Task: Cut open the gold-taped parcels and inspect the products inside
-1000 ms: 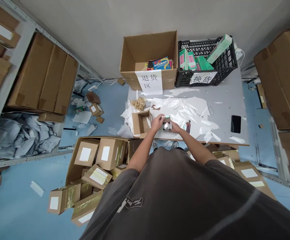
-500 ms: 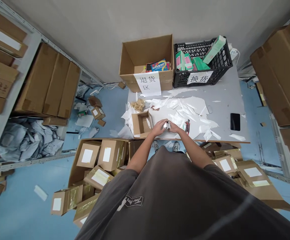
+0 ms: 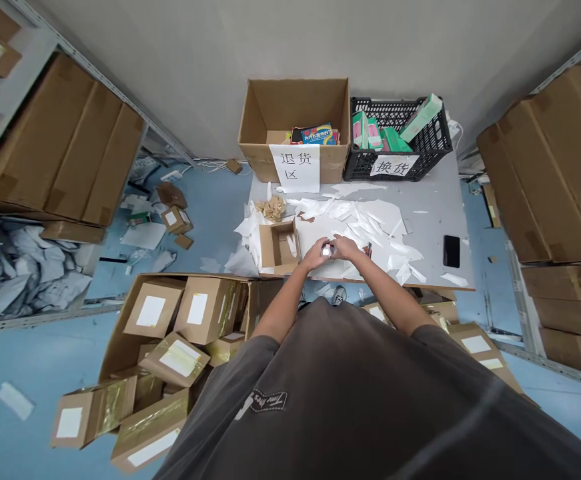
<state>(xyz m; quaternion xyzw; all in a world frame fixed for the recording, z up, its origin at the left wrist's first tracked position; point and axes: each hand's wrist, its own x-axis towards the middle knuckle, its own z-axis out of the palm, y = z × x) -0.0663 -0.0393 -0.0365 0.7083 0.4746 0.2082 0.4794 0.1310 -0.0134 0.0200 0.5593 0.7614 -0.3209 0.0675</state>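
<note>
Above the near edge of the table (image 3: 435,220), both hands are together around a small, shiny, silver-and-white round object (image 3: 327,251). My left hand (image 3: 314,255) curls around its left side. On the right side, the fingers of my right hand (image 3: 344,247) close in against it. The object is too small to name, and fingers partly cover it. An open small cardboard box (image 3: 271,248) stands just left of my left hand, with a white strip inside. Red and black pen-like items (image 3: 368,249) lie beside my right forearm, partly hidden by it.
Torn white paper (image 3: 340,212) and crumpled brown paper (image 3: 271,208) litter the table. A large carton (image 3: 255,160) with books and a black crate (image 3: 433,157) of green boxes stand behind. A phone (image 3: 451,251) lies right. Taped parcels (image 3: 163,308) fill a carton lower left.
The view has shifted and turned slightly. Both hands stay together around the silvery object, which now shows a rounder face toward me. Less of the pen-like items shows beside my right arm.
</note>
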